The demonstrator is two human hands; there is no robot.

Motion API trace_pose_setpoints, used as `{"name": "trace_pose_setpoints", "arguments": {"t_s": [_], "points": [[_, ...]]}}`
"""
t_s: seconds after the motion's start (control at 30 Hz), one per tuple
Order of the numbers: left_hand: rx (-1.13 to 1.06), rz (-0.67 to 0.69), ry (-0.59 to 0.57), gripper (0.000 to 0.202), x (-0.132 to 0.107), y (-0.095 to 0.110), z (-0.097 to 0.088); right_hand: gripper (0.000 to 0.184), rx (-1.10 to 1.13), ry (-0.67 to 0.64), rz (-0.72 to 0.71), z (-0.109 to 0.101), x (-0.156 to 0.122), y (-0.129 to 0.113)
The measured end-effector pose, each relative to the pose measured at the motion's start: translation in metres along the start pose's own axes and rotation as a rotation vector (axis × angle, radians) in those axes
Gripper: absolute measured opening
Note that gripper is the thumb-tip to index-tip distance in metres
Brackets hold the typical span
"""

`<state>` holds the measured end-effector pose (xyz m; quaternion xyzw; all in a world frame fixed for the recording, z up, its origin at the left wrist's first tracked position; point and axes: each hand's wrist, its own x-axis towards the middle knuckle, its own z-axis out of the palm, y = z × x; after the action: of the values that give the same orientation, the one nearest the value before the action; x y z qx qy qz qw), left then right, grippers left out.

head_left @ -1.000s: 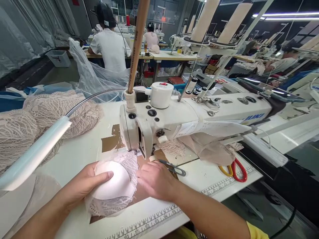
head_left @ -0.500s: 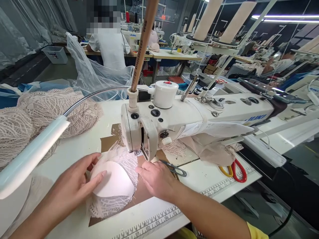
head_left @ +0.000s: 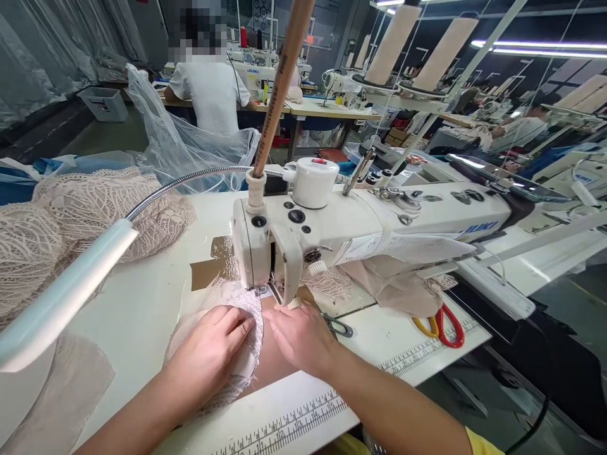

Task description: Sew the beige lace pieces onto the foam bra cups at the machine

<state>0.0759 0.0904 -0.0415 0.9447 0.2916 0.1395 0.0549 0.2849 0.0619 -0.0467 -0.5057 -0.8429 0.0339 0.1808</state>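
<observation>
the lace piece's point(head_left: 256, 344) near edge lies clear of the needle area, its far end at the sewing machine point(head_left: 258, 253); stitching looks partway at most. the left hand point(head_left: 215, 347) lies bent over it, the right hand point(head_left: 303, 338) curls by its edge; whether either pinches, i cannot tell. beyond, heaped lace point(head_left: 107, 212).

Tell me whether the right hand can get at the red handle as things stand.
Probably yes: the red handle lies uncovered beside the beige cloth, and between it and the right hand I see just tabletop and the grey tool, neither of which looks like a barrier.
</observation>
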Motion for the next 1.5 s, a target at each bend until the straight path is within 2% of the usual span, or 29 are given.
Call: {"name": "trace_pose_setpoints", "arguments": {"t_s": [0.2, 0.33, 0.53, 1.0, 1.13, 1.2, 1.27, 1.33, 1.37, 1.43, 1.5], "points": [[-0.047, 0.029, -0.003, 0.034, 0.001, 0.003, -0.002, 0.022, -0.016, 0.001, 0.017, -0.002, 0.002, 0.000], [-0.047, 0.036, -0.024, 0.036, 0.002, 0.002, 0.001, 0.021, -0.018, -0.077, -0.011, -0.006, 0.005, -0.003], [-0.078, -0.033, -0.040, 0.043, -0.001, 0.003, 0.004, 0.025, -0.083, -0.163, -0.002, -0.008, 0.007, -0.006], [0.069, -0.065, -0.032, 0.039, 0.009, -0.005, 0.009, 0.028, -0.090, -0.129, 0.106, -0.005, 0.015, -0.007], [0.065, -0.043, 0.000, 0.035, 0.009, -0.007, -0.001, 0.023, -0.066, -0.091, 0.074, -0.006, 0.010, -0.006], [0.041, -0.058, 0.065, 0.032, 0.006, -0.012, -0.010, 0.018, -0.020, -0.072, 0.019, -0.007, 0.006, -0.006], [0.045, -0.147, 0.153, 0.032, 0.000, -0.021, -0.021, 0.015, 0.034, -0.063, -0.045, -0.007, 0.003, -0.007], [0.087, -0.351, 0.169, 0.038, -0.008, -0.032, -0.033, 0.015, 0.072, -0.064, -0.103, -0.006, 0.001, -0.007], [0.101, -0.483, 0.138, 0.042, -0.012, -0.037, -0.037, 0.015, 0.084, -0.070, -0.126, -0.006, 0.000, -0.008], [0.007, -0.699, -0.005, 0.044, -0.019, -0.045, -0.045, 0.015, 0.103, -0.097, -0.153, -0.006, 0.000, -0.009], [-0.288, -0.817, -0.065, 0.040, -0.022, -0.048, -0.049, 0.014, 0.116, -0.128, -0.175, -0.007, 0.000, -0.011]]}}
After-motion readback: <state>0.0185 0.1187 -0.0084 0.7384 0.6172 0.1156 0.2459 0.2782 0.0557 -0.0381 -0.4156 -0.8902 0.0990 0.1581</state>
